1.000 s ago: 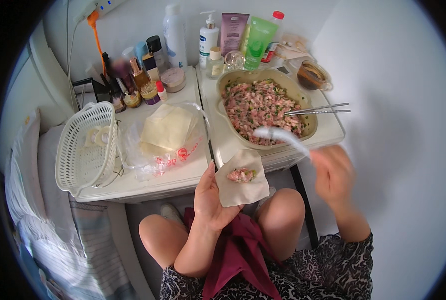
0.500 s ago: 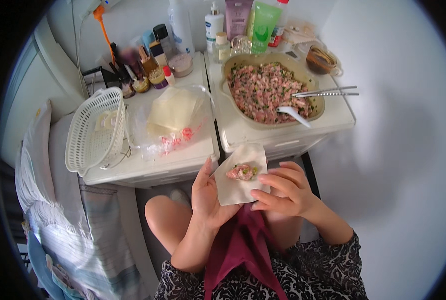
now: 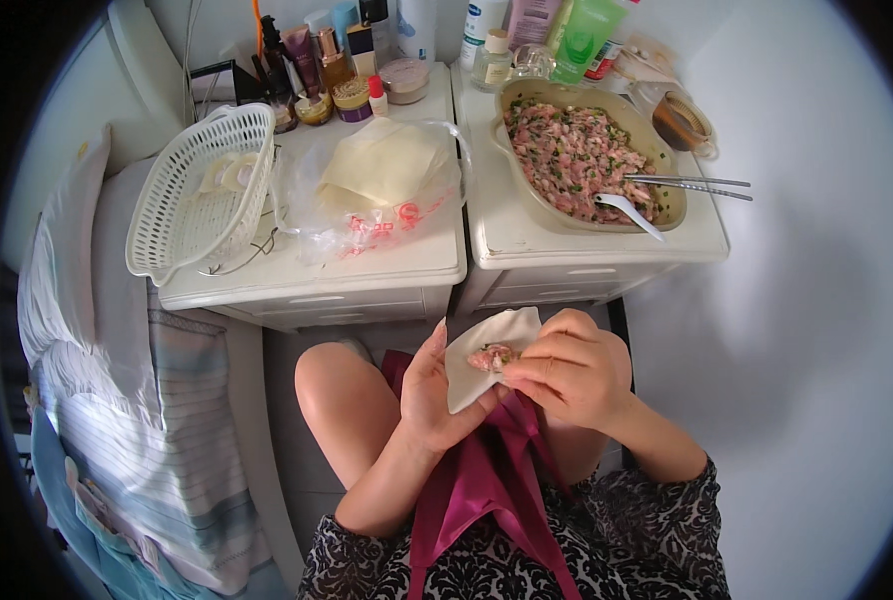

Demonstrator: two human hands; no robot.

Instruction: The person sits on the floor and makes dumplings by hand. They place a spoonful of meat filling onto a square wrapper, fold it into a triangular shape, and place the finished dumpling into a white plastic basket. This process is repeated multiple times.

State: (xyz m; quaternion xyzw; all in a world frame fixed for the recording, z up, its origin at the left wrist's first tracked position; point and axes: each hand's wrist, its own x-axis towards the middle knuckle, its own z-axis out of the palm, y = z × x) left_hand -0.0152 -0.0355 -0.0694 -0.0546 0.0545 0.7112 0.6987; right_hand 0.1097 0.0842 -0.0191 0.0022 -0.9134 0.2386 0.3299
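Observation:
On my left hand [image 3: 435, 392] rests a pale square dumpling wrapper [image 3: 464, 381], supported from beneath with the thumb up at its left edge. A small mound of minced meat filling [image 3: 492, 357] with green bits sits in the middle of the wrapper. My right hand [image 3: 570, 365] pinches the wrapper's right edge between thumb and fingers, and that side is lifted toward the filling. Beyond the hands stands a beige basin [image 3: 537, 213] of the same mince [image 3: 582, 150], with metal chopsticks [image 3: 692, 184] and a white spoon [image 3: 630, 214] leaning in it.
A stack of wrappers [image 3: 382, 165] lies on a clear plastic bag [image 3: 312, 235] on the left cabinet. Beside it, a white basket [image 3: 152, 235] holds a few folded dumplings [image 3: 229, 173]. Bottles and jars [image 3: 352, 98] line the back. A brown cup [image 3: 682, 122] stands right of the basin.
My right fingers have closed on the wrapper's right edge and raised it toward the filling. The view has shifted, so the cabinets appear higher and farther right.

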